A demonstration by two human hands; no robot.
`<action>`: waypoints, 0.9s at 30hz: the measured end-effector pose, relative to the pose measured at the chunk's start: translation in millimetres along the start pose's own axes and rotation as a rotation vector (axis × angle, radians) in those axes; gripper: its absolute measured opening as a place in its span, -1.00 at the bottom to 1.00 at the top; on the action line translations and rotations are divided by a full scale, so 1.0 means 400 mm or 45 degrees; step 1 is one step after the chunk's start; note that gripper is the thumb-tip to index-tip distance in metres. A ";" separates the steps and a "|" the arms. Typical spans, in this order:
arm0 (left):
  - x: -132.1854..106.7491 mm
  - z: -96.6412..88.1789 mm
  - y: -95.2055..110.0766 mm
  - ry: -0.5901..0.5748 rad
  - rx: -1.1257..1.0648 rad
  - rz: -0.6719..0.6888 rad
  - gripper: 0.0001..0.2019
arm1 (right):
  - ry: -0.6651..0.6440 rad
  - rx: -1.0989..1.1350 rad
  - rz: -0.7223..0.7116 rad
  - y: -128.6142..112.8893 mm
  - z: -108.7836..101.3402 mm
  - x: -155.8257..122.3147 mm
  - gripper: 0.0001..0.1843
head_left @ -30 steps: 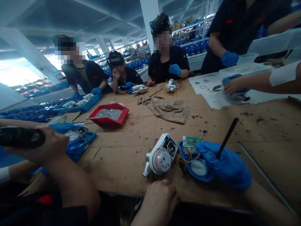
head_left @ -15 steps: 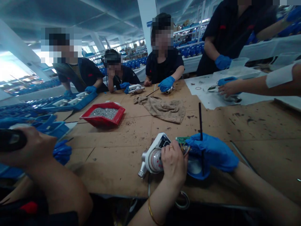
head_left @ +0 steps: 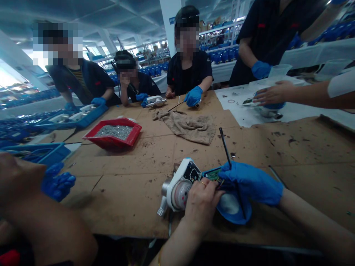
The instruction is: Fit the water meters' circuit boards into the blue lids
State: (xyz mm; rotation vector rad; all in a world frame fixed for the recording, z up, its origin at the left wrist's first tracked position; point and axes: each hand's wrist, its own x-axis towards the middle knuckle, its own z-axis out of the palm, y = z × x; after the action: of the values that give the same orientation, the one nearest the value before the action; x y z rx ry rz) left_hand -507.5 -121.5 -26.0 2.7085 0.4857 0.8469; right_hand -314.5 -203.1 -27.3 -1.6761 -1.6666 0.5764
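A device with a white housing [head_left: 180, 171], a clear round part with red dots [head_left: 181, 195] and a metal pipe fitting [head_left: 163, 205] lies on the table before me. My left hand [head_left: 201, 203], bare with a ring, rests against it, its fingers closed on thin wires by a green circuit board [head_left: 213, 175]. My right hand [head_left: 249, 181], in a blue glove, grips a long thin black rod-like tool [head_left: 225, 146] and has its fingertips at the board's edge. Below the glove lies a blue cover [head_left: 246, 218] with a pale round inside [head_left: 229, 204].
Brown cardboard [head_left: 133, 195] covers the table. Beyond are a red bin [head_left: 134, 135] of small metal parts and a crumpled cloth [head_left: 191, 127]. Co-workers sit or stand around; one person's arm and blue-gloved hand [head_left: 58, 181] are close on my left. A dark strip [head_left: 277, 176] lies right.
The black tool has tipped from upright to leaning left at its top. My left fingertips have shifted down along the wires, and more of the circuit board shows. The view has shifted slightly.
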 end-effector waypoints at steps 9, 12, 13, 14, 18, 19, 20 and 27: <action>0.000 0.022 0.011 0.323 -0.165 -0.031 -0.85 | -0.044 0.083 0.110 0.009 -0.062 -0.002 -0.73; 0.005 0.024 0.010 0.357 -0.200 -0.030 -0.86 | 0.189 -0.006 0.109 0.042 -0.083 -0.030 -0.60; 0.006 0.025 0.010 0.369 -0.205 -0.024 -0.87 | 0.231 -0.027 0.108 0.055 -0.085 -0.042 -0.56; 0.007 0.027 0.010 0.382 -0.210 -0.022 -0.88 | 0.238 -0.048 0.109 0.066 -0.083 -0.053 -0.53; 0.003 0.037 0.012 0.408 -0.235 -0.029 -0.88 | 0.232 -0.199 0.126 0.095 -0.067 -0.082 -0.52; 0.003 0.039 0.013 0.405 -0.249 -0.033 -0.88 | 0.236 -0.242 0.138 0.097 -0.065 -0.083 -0.50; 0.002 0.041 0.014 0.401 -0.267 -0.045 -0.88 | 0.232 -0.275 0.147 0.098 -0.065 -0.084 -0.49; 0.027 0.023 0.015 0.461 -0.293 -0.172 -0.90 | 0.275 -0.161 0.112 0.062 -0.084 -0.087 -0.14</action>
State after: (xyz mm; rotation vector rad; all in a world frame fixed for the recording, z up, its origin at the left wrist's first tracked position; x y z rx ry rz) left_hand -492.4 -124.2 -25.9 2.2933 0.5960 1.2752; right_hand -275.8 -241.2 -28.6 -1.8395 -1.5061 0.3231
